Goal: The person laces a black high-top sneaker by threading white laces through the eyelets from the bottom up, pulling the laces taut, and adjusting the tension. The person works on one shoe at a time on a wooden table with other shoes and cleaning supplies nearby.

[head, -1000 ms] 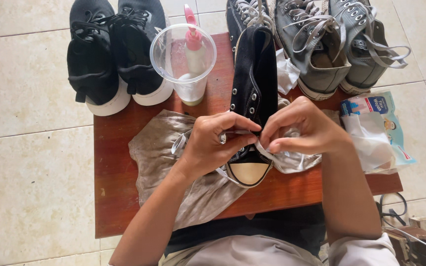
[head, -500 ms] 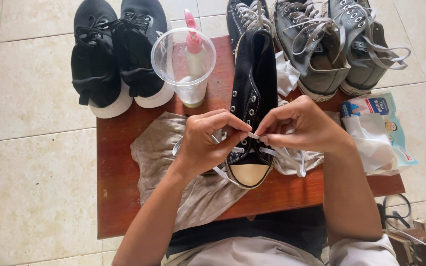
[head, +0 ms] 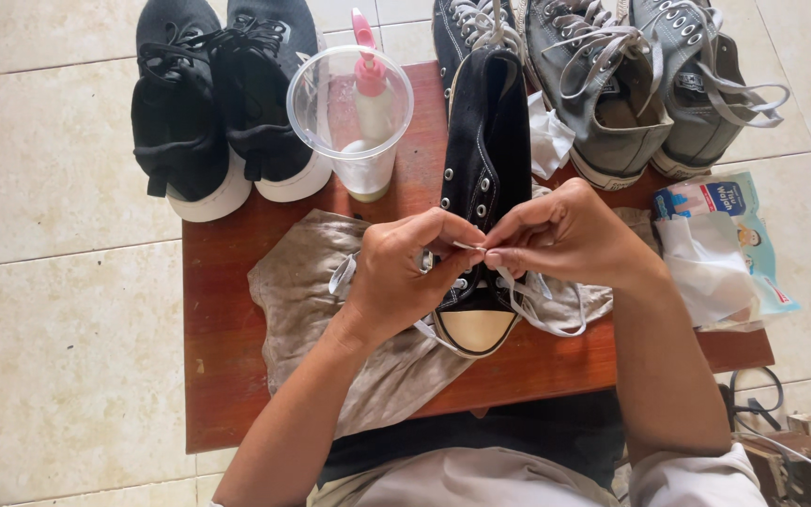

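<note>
Since half a second ago the two hands have drawn closer over the lower eyelets, so that the fingertips now nearly meet above the toe end of the black canvas high-top sneaker (head: 482,178), which lies lengthwise in the middle of the small reddish-brown wooden table (head: 227,310), its cream rubber toe cap pointing at the near edge. The left hand (head: 405,272) has thumb and forefinger pressed together on the tip of the flat white shoelace (head: 527,305), and the right hand (head: 565,235) pinches the same short stretch just beside it, the other fingers curled in. Loose loops of lace trail over the crumpled grey-brown cloth (head: 321,300) spread under the shoe. Towards the far edge stands a clear plastic cup (head: 351,117) with a pink-capped bottle inside, close to the sneaker's ankle. A pair of black knit trainers (head: 218,103) overhangs the far left corner; grey canvas lace-up sneakers (head: 650,84) crowd the far right corner, and a blue and white packet of wipes (head: 725,244) sits off the right edge. To my eye the lace tip could slip from so fine a pinch or miss its eyelet, and a sharp tug might shove the sneaker into the cup and topple it.
</note>
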